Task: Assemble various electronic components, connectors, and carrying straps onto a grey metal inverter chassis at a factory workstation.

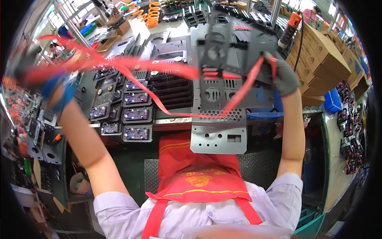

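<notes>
A long red strap (pixel 159 67) stretches across the work area, blurred by motion. My left hand (pixel 34 71), in a dark glove with a blue band at the wrist, is far out to the left and smeared, with the strap's left end running into it. My right hand (pixel 284 75), in a grey glove, is closed at the right edge of a stack of dark punched metal panels (pixel 217 51). Red strap also passes by its fingers, and a loop hangs below the stack. Beneath it lies a grey metal plate (pixel 219 141) with holes and a square cutout.
Left of the panels, purple circuit boards (pixel 136 114) sit on metal plates in rows. An orange-and-black power tool (pixel 290 30) hangs at the upper right, near stacked cardboard boxes (pixel 318 55). A blue bin (pixel 332 100) stands beyond. Coiled orange hose (pixel 153 14) hangs at the back.
</notes>
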`<state>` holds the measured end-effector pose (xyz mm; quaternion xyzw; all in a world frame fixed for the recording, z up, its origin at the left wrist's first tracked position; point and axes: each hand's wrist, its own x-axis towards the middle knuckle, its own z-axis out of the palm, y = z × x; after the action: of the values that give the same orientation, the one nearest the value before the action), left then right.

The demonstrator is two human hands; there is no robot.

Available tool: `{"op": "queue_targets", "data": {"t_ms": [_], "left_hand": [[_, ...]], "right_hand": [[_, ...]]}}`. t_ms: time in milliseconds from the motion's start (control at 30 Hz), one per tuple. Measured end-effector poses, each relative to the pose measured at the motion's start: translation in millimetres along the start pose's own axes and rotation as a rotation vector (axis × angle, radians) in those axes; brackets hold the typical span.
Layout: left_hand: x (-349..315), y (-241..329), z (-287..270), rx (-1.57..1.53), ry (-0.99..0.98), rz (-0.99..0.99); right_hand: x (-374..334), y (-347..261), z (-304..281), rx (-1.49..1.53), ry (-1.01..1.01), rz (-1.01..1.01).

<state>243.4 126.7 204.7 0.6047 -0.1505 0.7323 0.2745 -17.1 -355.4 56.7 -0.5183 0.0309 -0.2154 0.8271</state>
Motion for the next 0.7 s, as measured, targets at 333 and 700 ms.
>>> {"op": "queue_targets", "data": {"t_ms": [333,700], "left_hand": [[-17,62,-301,0.451,0.069,-0.106],[-79,-2,-367,-0.533,-1.086,-0.659]], "right_hand": [[55,57,10,-0.420,0.029,0.388],[-11,46,-43,-0.289,0.326,-0.133]]}}
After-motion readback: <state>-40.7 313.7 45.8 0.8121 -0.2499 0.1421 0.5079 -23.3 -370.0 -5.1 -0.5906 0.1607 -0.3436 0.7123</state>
